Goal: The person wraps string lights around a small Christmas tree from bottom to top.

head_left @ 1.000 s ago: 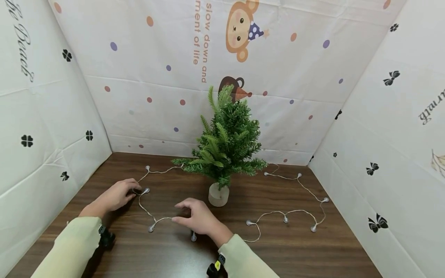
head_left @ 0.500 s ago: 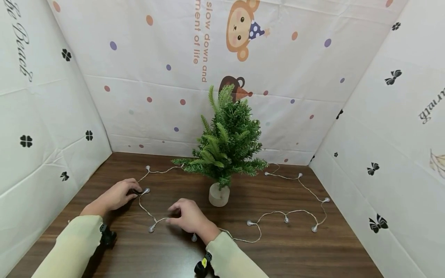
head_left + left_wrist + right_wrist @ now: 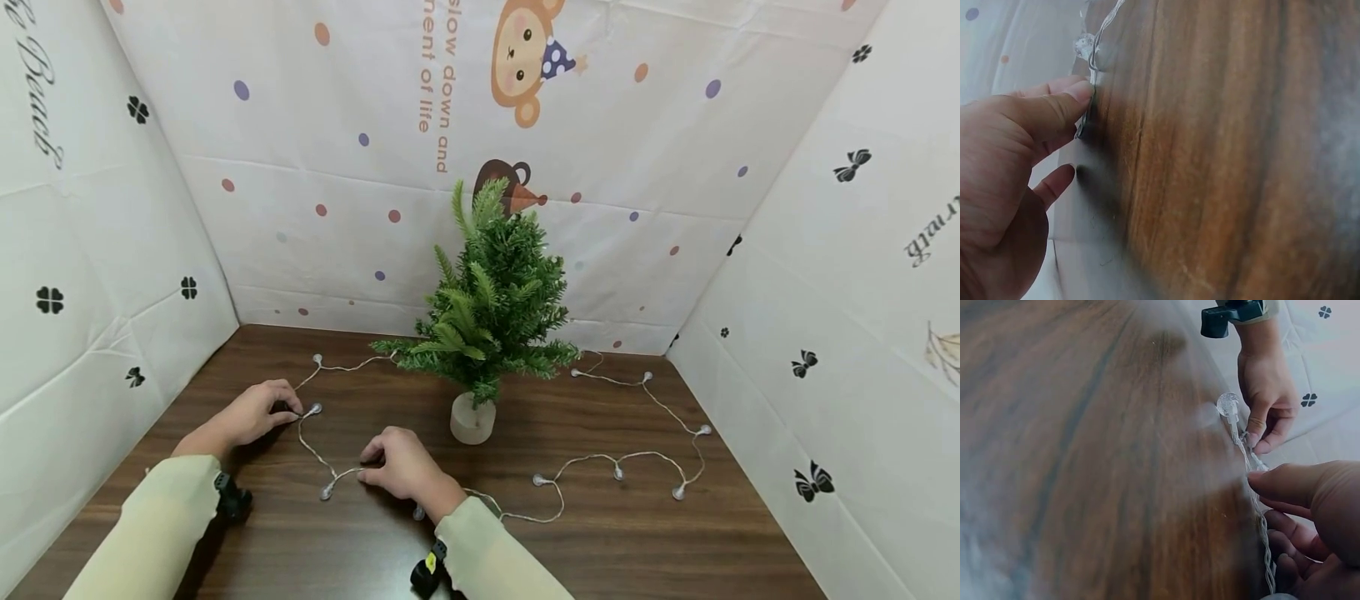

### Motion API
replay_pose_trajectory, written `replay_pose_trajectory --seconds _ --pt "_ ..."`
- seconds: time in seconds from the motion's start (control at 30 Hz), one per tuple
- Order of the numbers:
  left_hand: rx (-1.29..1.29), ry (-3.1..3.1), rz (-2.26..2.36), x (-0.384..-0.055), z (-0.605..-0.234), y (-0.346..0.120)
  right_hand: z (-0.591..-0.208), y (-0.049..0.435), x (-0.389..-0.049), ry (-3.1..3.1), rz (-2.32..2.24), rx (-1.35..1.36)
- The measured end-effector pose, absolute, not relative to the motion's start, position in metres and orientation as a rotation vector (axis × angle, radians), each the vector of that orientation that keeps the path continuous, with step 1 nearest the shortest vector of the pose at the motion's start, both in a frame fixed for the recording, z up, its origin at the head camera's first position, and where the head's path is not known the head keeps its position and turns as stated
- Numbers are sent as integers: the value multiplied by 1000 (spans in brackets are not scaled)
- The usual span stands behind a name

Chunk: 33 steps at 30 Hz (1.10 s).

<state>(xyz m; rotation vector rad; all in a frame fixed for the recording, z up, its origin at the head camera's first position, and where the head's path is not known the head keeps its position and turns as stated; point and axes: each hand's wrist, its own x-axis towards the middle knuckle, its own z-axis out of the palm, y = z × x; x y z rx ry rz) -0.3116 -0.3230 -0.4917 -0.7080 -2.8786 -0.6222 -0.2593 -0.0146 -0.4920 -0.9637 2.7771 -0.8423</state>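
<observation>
Presently the string of lights (image 3: 316, 457) lies along the bench (image 3: 315, 554), looping from near the left edge, past both hands, to near the right edge. The left hand (image 3: 255, 412), toward the left edge, pinches the wire between thumb and fingertips just beside a clear bulb (image 3: 316, 408), its little finger standing apart from the others. Nearer the middle of the bench, the right hand (image 3: 405, 467) is partly open, fingers bent and thumb tip against the wire; whether the fingers close on it from beneath cannot be told. Between the hands the wire sags toward the front, carrying another bulb (image 3: 326, 493). The small green tree (image 3: 495, 300) stands upright beyond the right hand, near the back edge, on its pale base (image 3: 472, 419). Its lower branches hide a stretch of the wire running along the back, and the right wrist partly covers one more bulb (image 3: 419, 512). The bench's front edge is out of frame. In the left wrist view, haze blurs the bulb and the wire's lower end; in the right wrist view, a bulb is cut off at the bottom.
</observation>
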Motion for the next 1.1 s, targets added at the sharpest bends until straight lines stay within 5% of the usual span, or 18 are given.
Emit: replay_pose_trajectory --seconds 0.83,1.1 --pt "-747 -2802 -562 -313 -497 -325 -487 -21 -256 2829 -713 -854" --pt "-699 -2860 -631 -312 -493 -324 -479 -2 -258 2660 -1040 -746"
